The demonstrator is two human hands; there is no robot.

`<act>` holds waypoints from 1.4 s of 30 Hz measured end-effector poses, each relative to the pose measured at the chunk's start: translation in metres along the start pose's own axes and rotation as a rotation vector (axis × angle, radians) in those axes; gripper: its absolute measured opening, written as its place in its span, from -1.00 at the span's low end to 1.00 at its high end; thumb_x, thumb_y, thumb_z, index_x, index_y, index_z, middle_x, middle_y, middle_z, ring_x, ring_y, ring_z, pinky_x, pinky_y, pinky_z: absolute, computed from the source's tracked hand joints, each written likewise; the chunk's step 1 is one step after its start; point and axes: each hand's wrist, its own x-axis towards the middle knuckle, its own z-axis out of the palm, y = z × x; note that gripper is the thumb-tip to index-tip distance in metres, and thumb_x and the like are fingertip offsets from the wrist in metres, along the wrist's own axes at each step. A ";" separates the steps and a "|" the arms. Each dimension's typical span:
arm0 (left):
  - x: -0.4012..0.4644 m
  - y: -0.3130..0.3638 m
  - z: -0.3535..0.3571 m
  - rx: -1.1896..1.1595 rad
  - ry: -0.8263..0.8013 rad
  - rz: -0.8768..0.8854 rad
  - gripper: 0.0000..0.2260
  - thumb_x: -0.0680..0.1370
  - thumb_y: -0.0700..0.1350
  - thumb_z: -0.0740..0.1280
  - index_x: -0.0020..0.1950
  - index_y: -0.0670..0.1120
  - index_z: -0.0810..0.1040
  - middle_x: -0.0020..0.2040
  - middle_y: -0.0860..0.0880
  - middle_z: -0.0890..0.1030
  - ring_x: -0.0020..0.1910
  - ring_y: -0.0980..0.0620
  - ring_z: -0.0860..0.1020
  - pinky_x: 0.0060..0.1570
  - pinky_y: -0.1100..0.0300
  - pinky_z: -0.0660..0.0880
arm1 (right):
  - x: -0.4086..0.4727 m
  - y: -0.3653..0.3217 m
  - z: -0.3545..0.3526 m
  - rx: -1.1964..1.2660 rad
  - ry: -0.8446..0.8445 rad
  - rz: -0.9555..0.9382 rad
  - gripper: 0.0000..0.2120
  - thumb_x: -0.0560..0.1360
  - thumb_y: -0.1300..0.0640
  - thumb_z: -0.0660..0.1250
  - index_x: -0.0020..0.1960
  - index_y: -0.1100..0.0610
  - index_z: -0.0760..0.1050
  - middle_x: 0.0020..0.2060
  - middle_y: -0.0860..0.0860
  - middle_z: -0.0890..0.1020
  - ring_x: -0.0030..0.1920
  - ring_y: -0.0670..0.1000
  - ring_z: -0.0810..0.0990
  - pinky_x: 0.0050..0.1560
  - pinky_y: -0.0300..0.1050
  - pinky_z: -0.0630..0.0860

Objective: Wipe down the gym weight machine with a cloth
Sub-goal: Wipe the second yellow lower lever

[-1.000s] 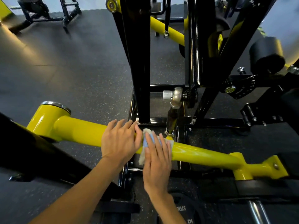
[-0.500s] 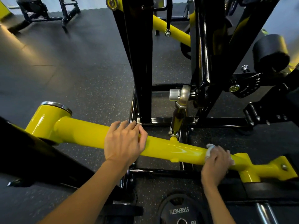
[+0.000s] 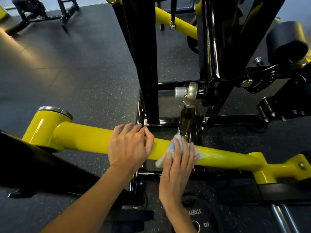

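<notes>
A yellow lever arm point(image 3: 84, 138) of the black-framed weight machine point(image 3: 148, 64) runs from lower left to lower right. My left hand point(image 3: 127, 148) rests on top of the arm near its middle, fingers draped over the far side. Just to its right, my right hand point(image 3: 178, 163) presses a light blue and white cloth point(image 3: 175, 145) flat against the arm with straight fingers. The cloth peeks out above and beside my fingers, below a chrome linkage rod point(image 3: 185, 121).
Black uprights stand directly behind the arm. A black weight plate point(image 3: 202, 219) lies on the floor under my right wrist. A black roller pad point(image 3: 286, 42) sits at the upper right. Another machine's frame point(image 3: 42, 12) stands far left on the speckled rubber floor point(image 3: 75, 73).
My right hand slid the cloth from the middle of the arm out to the right end, then back to the middle beside my left hand. My left hand stayed put.
</notes>
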 end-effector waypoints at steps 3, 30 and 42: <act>0.001 0.000 -0.001 0.003 -0.013 0.002 -0.56 0.65 -0.03 0.10 -0.21 -0.07 0.71 -0.11 -0.01 0.75 0.04 -0.02 0.68 0.08 0.03 0.50 | 0.006 0.020 -0.004 -0.073 0.002 -0.122 -0.54 0.73 -0.05 -0.07 0.55 0.06 0.31 0.55 0.01 0.34 0.62 0.06 0.14 0.63 0.09 -0.04; -0.002 0.000 0.007 0.000 0.059 -0.027 -0.54 0.65 -0.03 0.09 -0.28 -0.09 0.68 -0.31 -0.02 0.68 -0.23 -0.06 0.62 -0.08 0.00 0.47 | 0.013 0.043 -0.006 0.055 0.132 0.164 -0.54 0.71 -0.01 -0.05 0.51 0.09 0.37 0.57 0.05 0.29 0.63 0.09 0.03 0.58 0.24 0.06; -0.003 0.000 0.006 0.022 0.020 -0.017 -0.53 0.66 -0.02 0.08 -0.27 -0.09 0.68 -0.29 -0.03 0.70 -0.19 -0.05 0.65 -0.05 0.01 0.46 | 0.003 0.028 -0.012 0.068 -0.085 -0.120 -0.56 0.71 0.06 0.00 0.56 0.05 0.30 0.57 0.00 0.31 0.63 0.04 0.10 0.61 0.23 0.00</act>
